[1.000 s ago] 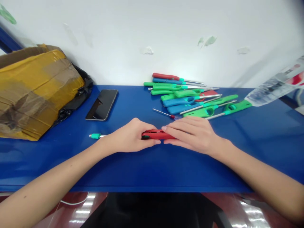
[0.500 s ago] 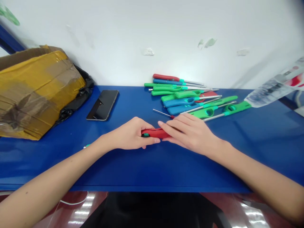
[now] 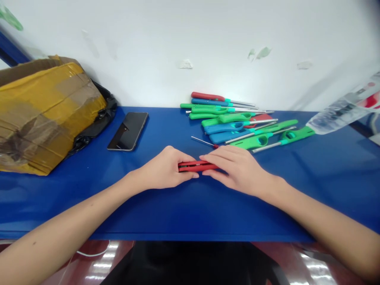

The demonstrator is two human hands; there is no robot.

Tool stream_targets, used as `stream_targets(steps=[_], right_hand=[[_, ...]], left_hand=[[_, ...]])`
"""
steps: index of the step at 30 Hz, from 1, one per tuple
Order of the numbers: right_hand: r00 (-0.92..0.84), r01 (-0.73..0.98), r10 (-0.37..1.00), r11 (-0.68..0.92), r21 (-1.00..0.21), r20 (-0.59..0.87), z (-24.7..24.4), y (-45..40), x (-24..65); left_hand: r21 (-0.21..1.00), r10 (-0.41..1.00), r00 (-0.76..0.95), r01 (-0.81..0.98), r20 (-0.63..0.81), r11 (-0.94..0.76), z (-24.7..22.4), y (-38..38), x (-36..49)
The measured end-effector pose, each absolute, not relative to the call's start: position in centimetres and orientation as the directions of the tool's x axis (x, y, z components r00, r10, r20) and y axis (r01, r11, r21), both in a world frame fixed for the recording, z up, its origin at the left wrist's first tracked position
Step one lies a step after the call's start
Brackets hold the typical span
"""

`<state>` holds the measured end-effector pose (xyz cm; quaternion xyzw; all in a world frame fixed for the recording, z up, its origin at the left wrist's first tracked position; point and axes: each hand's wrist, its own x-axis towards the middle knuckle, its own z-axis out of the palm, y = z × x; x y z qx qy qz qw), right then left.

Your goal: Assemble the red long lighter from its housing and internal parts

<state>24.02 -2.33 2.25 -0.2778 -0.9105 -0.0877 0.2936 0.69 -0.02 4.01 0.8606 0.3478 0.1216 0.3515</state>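
Observation:
Between both hands is a red lighter handle point(image 3: 194, 166), held level above the blue table, with a dark gap running lengthwise between its two shell halves. My left hand point(image 3: 166, 168) is closed on its left end, thumb along the near side. My right hand point(image 3: 237, 168) grips the right end, fingers over the top and far side and thumb in front. The palms hide both ends of the handle. Just beyond my right hand, a thin metal shaft point(image 3: 204, 141) with a red end lies on the table. Several long-necked lighters point(image 3: 228, 126) in green, blue and red are heaped behind it.
At the left stands a taped cardboard box point(image 3: 47, 118) with black plastic point(image 3: 95, 126) beside it. A phone point(image 3: 129, 131) lies right of the box. A clear plastic bag point(image 3: 335, 114) is at the right. White wall point(image 3: 148, 47) backs the blue table point(image 3: 178, 217).
The red handle has turned in my hands, so its long gap faces me more and the teal piece at its left end is out of sight. Both hands have barely shifted.

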Motion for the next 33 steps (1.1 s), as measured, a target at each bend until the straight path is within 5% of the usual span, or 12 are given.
stream_targets(steps=[19, 26, 33], right_hand=[[-0.617, 0.585, 0.54, 0.801, -0.125, 0.572, 2.0, -2.1, 24.2], [-0.643, 0.615, 0.682, 0.731, -0.295, 0.348, 1.6, -1.3, 24.7], [-0.659, 0.622, 0.659, 0.749, -0.231, 0.363, 1.2, -1.2, 24.4]], left_hand=[[0.454, 0.65, 0.753, 0.546, 0.104, -0.705, 3.9, -0.1, 0.4], [0.406, 0.615, 0.772, 0.516, 0.162, -0.755, 4.0, 0.6, -1.2], [0.331, 0.588, 0.786, 0.513, 0.19, -0.792, 3.1, 1.1, -1.0]])
